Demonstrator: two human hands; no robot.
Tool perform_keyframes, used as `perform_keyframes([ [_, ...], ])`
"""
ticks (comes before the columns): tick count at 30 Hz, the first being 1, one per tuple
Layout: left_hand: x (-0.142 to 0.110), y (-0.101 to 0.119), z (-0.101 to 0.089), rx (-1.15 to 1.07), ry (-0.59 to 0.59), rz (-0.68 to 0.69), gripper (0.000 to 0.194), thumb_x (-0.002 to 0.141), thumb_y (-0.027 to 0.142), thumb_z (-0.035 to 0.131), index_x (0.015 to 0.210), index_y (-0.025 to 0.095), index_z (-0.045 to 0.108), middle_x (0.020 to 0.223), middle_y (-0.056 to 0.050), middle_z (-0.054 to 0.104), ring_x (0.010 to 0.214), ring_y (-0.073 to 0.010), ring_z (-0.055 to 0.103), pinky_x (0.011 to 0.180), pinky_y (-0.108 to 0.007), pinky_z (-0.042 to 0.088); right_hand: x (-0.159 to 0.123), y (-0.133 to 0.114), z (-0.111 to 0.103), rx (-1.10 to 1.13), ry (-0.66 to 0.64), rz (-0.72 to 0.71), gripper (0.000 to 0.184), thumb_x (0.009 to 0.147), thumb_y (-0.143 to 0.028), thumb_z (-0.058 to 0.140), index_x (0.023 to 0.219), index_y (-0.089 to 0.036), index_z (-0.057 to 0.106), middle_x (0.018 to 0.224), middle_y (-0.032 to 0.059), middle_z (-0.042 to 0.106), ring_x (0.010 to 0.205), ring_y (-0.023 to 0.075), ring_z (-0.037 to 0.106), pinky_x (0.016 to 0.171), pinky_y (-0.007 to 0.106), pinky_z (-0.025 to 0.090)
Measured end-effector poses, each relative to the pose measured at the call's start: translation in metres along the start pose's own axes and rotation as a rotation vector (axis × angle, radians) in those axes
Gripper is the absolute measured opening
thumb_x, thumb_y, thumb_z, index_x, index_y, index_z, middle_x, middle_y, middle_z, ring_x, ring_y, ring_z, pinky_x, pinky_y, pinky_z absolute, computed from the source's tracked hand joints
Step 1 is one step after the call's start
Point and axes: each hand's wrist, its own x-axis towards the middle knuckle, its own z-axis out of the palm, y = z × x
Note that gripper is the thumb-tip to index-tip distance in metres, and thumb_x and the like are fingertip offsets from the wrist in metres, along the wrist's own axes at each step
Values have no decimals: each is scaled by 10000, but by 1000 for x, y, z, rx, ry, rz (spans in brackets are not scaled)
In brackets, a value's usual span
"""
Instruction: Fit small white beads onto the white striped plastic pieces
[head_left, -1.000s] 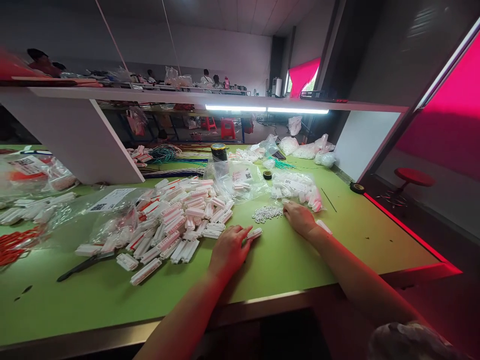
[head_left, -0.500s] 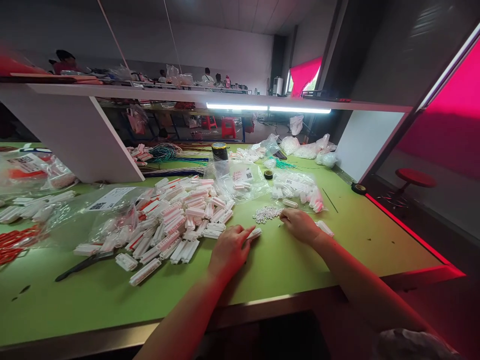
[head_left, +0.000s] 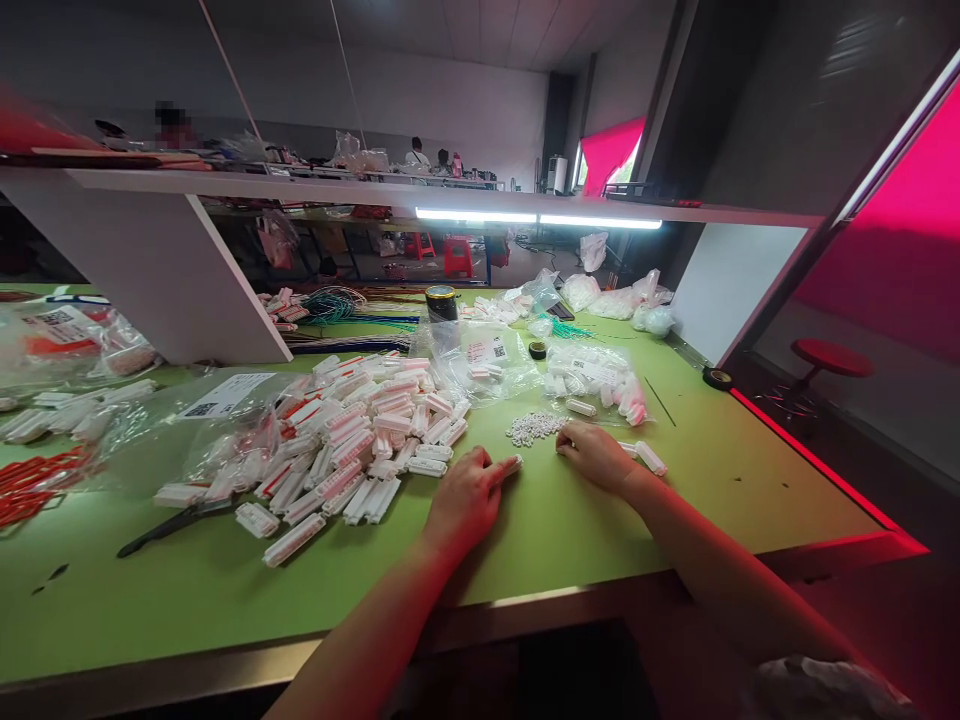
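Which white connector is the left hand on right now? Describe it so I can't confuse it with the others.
On the green table, find the big heap of white and red connectors. Just right of the heap rests the left hand. The white connector pokes out from under its fingertips, lying alone on bare table, below the little pile of tiny white pieces, apart from the heap.

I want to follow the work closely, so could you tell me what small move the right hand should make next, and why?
Probably bring the right hand across to the small white plastic block pinned under the left hand: its fingertips lie beside the heap of tiny white plastic pieces, apparently pinching one, though that is too small to confirm.
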Motion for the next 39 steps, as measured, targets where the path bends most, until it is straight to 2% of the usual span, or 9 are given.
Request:
perform_keyframes([
  [5, 0, -8, 7, -116, 60, -70, 548, 946, 239, 518, 1494, 225, 493, 1087, -88, 636, 1021, -243, 623, 938, -366, 508, -1, -2, 5, 126, 90, -131, 141, 892, -63, 583, 826, -176, 636, 847, 37, 671, 822, 173, 601, 754, 270, 428],
  [9, 1, -8, 7, -135, 44, -87, 535, 940, 231, 525, 1474, 211, 509, 1123, -100, 647, 1025, -250, 630, 953, -393, 511, -3, -12, 12, 264, 168, -260, 125, 944, -128, 588, 845, -188, 634, 849, 35, 664, 824, 180, 603, 771, 289, 449],
  [13, 2, -6, 6, -131, 48, -81, 544, 934, 218, 536, 1477, 210, 505, 1121, -99, 653, 1053, -259, 632, 962, -398, 511, -4, -26, 25, 334, 214, -315, 127, 961, -148, 597, 851, -196, 641, 872, 35, 667, 852, 181, 616, 794, 291, 471],
  [19, 2, -2, 2, -110, 25, -91, 543, 935, 202, 545, 1477, 209, 510, 1113, -95, 660, 1061, -259, 632, 964, -390, 509, -4, -37, 36, 210, 219, -339, 142, 1001, -155, 553, 913, -200, 656, 937, 40, 660, 888, 168, 624, 806, 268, 473],
  [24, 2, -2, 3, -115, 26, -87, 535, 942, 202, 542, 1476, 202, 511, 1133, -100, 661, 1064, -253, 635, 971, -388, 508, -4, -38, 38, 14, 210, -324, 140, 1005, -157, 562, 931, -194, 675, 947, 41, 670, 826, 152, 633, 735, 241, 454],
  [30, 3, 0, 2, -102, 19, -98, 519, 953, 226, 554, 1471, 204, 519, 1124, -97, 665, 1053, -248, 638, 967, -383, 509, -6, -40, 36, -156, 214, -388, 168, 993, -130, 566, 912, -185, 702, 888, 47, 674, 793, 156, 635, 711, 239, 451],
  [33, 2, 1, 1, -91, 21, -98, 511, 957, 235, 557, 1466, 217, 527, 1124, -94, 664, 1060, -252, 635, 960, -381, 509, -8, -40, 34, -131, 218, -389, 182, 992, -136, 570, 914, -190, 726, 885, 50, 697, 811, 162, 657, 728, 242, 470],
  [39, 2, 0, 0, -63, 39, -83, 484, 960, 238, 553, 1444, 233, 559, 1108, -93, 658, 1067, -260, 627, 944, -368, 505, -10, -34, 34, 99, 240, -384, 188, 985, -164, 594, 1004, -229, 770, 946, 49, 754, 859, 169, 702, 784, 255, 524],
])
